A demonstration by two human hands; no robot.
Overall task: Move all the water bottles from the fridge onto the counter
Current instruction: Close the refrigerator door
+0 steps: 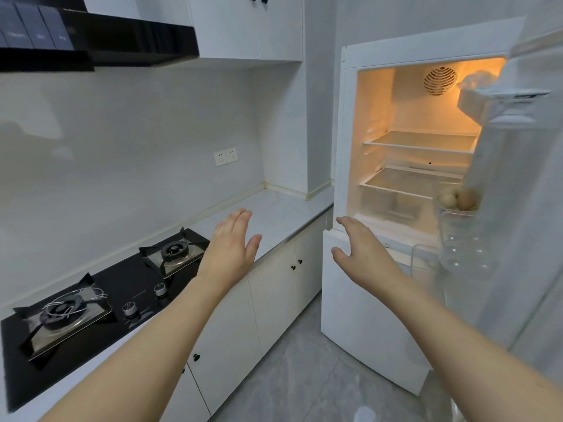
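Observation:
The white fridge [344, 141] stands at the right with its upper door [524, 184] swung open and its light on. Clear water bottles [463, 242] stand in the door's lower rack, blurred. The glass shelves [420, 141] inside look bare. The pale counter [274, 214] runs between the stove and the fridge. My left hand [231, 248] hovers with straight fingers over the counter's front edge, holding nothing. My right hand [362, 248] reaches out flat in front of the fridge's lower left corner, also holding nothing.
A black two-burner gas hob [100, 296] fills the counter's left part, under a black range hood [97, 41]. Round brownish items [460, 199] sit in a door rack above the bottles. White cabinets [274, 293] run below the counter, and grey floor tiles [304, 376] lie before the fridge.

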